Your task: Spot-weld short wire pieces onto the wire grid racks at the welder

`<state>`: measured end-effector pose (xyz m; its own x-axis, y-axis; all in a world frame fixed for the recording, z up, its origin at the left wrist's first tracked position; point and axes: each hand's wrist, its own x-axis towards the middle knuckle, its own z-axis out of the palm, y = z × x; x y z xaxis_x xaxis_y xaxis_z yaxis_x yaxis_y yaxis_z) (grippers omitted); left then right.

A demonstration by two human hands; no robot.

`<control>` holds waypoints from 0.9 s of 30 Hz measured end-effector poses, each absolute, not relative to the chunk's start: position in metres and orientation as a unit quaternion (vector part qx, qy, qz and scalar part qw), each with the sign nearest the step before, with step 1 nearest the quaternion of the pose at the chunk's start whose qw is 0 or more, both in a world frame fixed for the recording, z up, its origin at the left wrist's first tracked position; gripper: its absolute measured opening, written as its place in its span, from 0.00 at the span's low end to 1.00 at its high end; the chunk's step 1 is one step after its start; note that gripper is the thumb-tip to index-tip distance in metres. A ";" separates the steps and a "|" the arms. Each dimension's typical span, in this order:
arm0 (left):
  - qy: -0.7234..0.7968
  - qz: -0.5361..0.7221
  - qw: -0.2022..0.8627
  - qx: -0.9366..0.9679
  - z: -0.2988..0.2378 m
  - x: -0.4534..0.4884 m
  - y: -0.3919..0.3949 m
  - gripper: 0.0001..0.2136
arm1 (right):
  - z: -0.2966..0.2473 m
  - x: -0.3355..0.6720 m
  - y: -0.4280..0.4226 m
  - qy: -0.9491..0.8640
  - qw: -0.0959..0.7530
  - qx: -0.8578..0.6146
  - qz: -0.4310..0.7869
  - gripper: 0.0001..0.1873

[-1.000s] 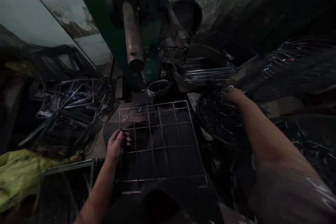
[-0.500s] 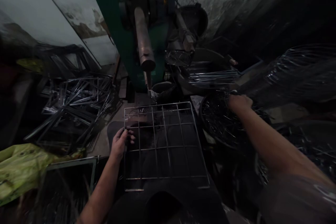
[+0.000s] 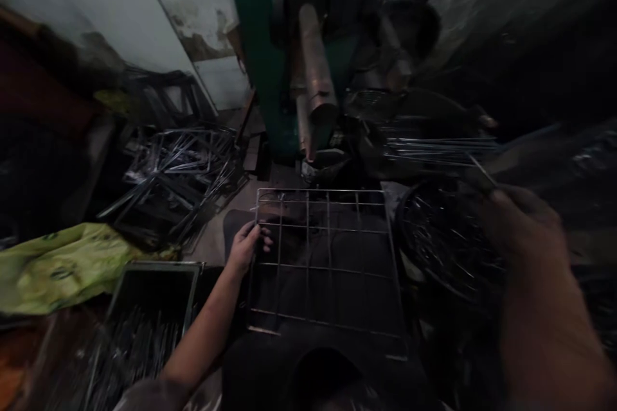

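A rectangular wire grid (image 3: 328, 230) lies tilted in front of me, over the dark cloth on my lap. The fingers of my left hand (image 3: 249, 245) are closed round its left side wire. At the right, my right hand (image 3: 527, 225) is raised over a round tub (image 3: 409, 257) filled with short wire pieces. A short, thin wire (image 3: 482, 170) sticks up from its closed fingers, which are blurred by motion. Beyond the grid stands a green machine (image 3: 260, 77) with a thick metal arm (image 3: 317, 70) and a slim rod below it, neither touching the grid.
Bent wire frames (image 3: 178, 167) are heaped at the left. A yellow sack (image 3: 72, 270) lies near a rectangular bin (image 3: 195, 289) holding thin rods. Long straight wires (image 3: 438, 146) rest behind the tub. A small dark container (image 3: 325, 164) sits below the machine arm.
My right hand has lifted out of the tub with a short wire and come back toward me. My left hand keeps its hold on the grid. The view has swung left.
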<state>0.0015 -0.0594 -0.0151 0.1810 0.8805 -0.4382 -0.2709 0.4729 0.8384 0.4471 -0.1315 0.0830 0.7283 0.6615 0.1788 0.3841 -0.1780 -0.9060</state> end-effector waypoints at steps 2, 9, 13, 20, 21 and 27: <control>0.481 0.400 0.715 0.313 -0.015 0.003 -0.057 0.22 | 0.097 0.400 -0.149 -0.360 0.630 -0.627 0.282 0.09; 0.493 0.404 0.700 0.322 -0.014 0.001 -0.059 0.22 | 0.111 0.270 -0.181 -0.617 0.302 -0.459 0.563 0.09; 0.493 0.406 0.691 0.338 -0.013 -0.003 -0.060 0.22 | 0.099 0.240 -0.190 -0.629 0.237 -0.478 0.565 0.18; 0.489 0.415 0.691 0.333 -0.016 -0.004 -0.061 0.22 | 0.085 0.250 -0.197 -0.346 0.339 -0.525 0.700 0.21; 0.487 0.419 0.692 0.328 -0.017 -0.004 -0.061 0.22 | 0.083 0.254 -0.199 -0.303 0.380 -0.530 0.695 0.23; 0.478 0.405 0.726 0.283 -0.009 0.004 -0.053 0.22 | 0.092 0.249 -0.219 -0.291 0.287 -0.499 0.764 0.17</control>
<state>0.0038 -0.0527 -0.0093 0.2148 0.8592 -0.4643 -0.3184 0.5110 0.7984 0.2487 -0.2186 0.0917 -0.3365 0.7297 -0.5953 -0.1479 -0.6652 -0.7318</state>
